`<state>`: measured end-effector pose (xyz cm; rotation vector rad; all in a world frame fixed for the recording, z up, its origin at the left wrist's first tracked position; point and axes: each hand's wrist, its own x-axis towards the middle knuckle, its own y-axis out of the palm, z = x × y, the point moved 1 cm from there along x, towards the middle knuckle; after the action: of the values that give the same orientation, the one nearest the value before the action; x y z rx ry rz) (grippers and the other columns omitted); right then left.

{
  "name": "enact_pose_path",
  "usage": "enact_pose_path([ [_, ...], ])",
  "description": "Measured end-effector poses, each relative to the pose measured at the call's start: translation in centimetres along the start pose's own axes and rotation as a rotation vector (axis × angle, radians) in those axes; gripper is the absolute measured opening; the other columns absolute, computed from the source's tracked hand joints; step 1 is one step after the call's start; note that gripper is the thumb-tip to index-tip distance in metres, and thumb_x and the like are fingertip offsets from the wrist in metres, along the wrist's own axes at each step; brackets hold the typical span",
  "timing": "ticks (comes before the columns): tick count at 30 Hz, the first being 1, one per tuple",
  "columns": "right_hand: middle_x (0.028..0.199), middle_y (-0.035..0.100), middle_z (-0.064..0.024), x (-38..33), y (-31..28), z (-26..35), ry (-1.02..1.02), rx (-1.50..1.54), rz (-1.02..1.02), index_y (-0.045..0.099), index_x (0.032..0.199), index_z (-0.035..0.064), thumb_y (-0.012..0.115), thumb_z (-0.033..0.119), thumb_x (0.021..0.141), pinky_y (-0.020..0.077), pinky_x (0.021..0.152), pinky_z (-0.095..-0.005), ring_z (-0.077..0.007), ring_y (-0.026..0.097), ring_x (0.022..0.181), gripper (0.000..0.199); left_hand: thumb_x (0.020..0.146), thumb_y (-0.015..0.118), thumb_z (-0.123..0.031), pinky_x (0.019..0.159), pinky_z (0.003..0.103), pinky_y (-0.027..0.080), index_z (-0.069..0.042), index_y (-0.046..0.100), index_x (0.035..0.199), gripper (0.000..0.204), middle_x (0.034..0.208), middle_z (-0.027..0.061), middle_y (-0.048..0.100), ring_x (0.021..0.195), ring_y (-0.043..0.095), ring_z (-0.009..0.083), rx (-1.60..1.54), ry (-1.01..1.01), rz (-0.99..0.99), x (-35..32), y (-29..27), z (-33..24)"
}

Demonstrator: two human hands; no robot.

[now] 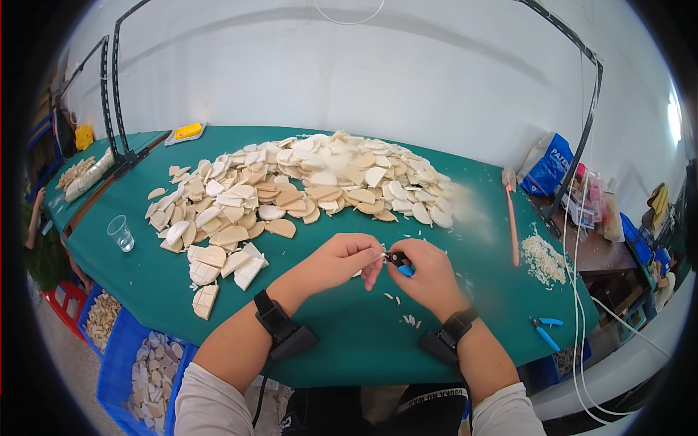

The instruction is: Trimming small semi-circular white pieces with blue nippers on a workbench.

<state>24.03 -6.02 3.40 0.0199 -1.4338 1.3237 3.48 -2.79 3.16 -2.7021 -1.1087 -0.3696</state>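
Observation:
My left hand (350, 256) is pinched over the middle of the green table, and a sliver of a small white piece (384, 254) shows at its fingertips. Most of that piece is hidden by the fingers. Wrapped round blue-handled nippers (396, 259) is my right hand (430, 270); their dark jaws point left and meet the white piece. Small white offcuts (411, 320) lie on the table below the hands. Beyond them spreads a large heap of cream and white half-round pieces (291, 198), with several scored blocks (205, 301) at its near left end.
A clear plastic cup (122, 234) stands at left. To the right lie a long pink-handled brush (513, 225), a pile of white scraps (544, 260) and spare blue nippers (547, 333). Blue bins (120, 378) of pieces sit at lower left. White cables (574, 305) hang at right.

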Motion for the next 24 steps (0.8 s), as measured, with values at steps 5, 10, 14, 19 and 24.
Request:
enact_pose_path([
  [5, 0.085, 0.069, -0.0081, -0.09, -0.12, 0.01, 0.058, -0.002, 0.050, 0.063, 0.100, 0.0083, 0.075, 0.010, 0.080, 0.0530, 0.067, -0.0383, -0.0275, 0.067, 0.077, 0.023, 0.105, 0.049, -0.017, 0.068, 0.027, 0.049, -0.001, 0.061, 0.090, 0.026, 0.075, 0.0045, 0.064, 0.068, 0.064, 0.0138, -0.015, -0.001, 0.003, 0.21, -0.05, 0.20],
  [10, 0.084, 0.069, -0.0089, -0.24, -0.05, -0.01, 0.067, -0.020, 0.036, 0.058, 0.108, 0.0097, 0.074, 0.009, 0.081, 0.0535, 0.067, -0.0405, -0.0288, 0.068, 0.077, 0.031, 0.105, 0.049, -0.017, 0.068, 0.027, 0.049, -0.001, 0.061, 0.089, 0.025, 0.075, 0.0049, 0.065, 0.067, 0.065, 0.0143, -0.001, 0.020, -0.003, 0.14, -0.11, 0.13],
  [14, 0.084, 0.068, -0.0086, -0.32, -0.15, 0.07, 0.150, 0.007, 0.037, 0.057, 0.111, 0.0108, 0.075, 0.010, 0.079, 0.0533, 0.068, -0.0392, -0.0284, 0.068, 0.076, 0.037, 0.105, 0.049, -0.017, 0.068, 0.028, 0.049, -0.001, 0.061, 0.089, 0.025, 0.074, 0.0050, 0.065, 0.067, 0.065, 0.0145, -0.021, 0.014, -0.007, 0.15, -0.17, 0.32],
  [19, 0.083, 0.065, -0.0059, -0.21, -0.36, 0.03, 0.046, 0.019, 0.029, 0.058, 0.115, 0.0108, 0.075, 0.010, 0.075, 0.0492, 0.074, -0.0383, -0.0269, 0.066, 0.078, 0.043, 0.105, 0.049, -0.017, 0.068, 0.028, 0.049, -0.001, 0.061, 0.088, 0.025, 0.074, 0.0051, 0.065, 0.067, 0.065, 0.0145, -0.020, 0.024, 0.002, 0.16, -0.13, 0.24],
  [24, 0.084, 0.064, -0.0053, -0.23, -0.44, 0.01, 0.033, 0.005, 0.033, 0.058, 0.117, 0.0104, 0.075, 0.009, 0.073, 0.0460, 0.077, -0.0402, -0.0270, 0.063, 0.084, 0.047, 0.104, 0.049, -0.017, 0.069, 0.028, 0.049, -0.002, 0.061, 0.088, 0.026, 0.074, 0.0053, 0.065, 0.067, 0.065, 0.0145, -0.020, 0.018, 0.016, 0.20, -0.10, 0.26],
])
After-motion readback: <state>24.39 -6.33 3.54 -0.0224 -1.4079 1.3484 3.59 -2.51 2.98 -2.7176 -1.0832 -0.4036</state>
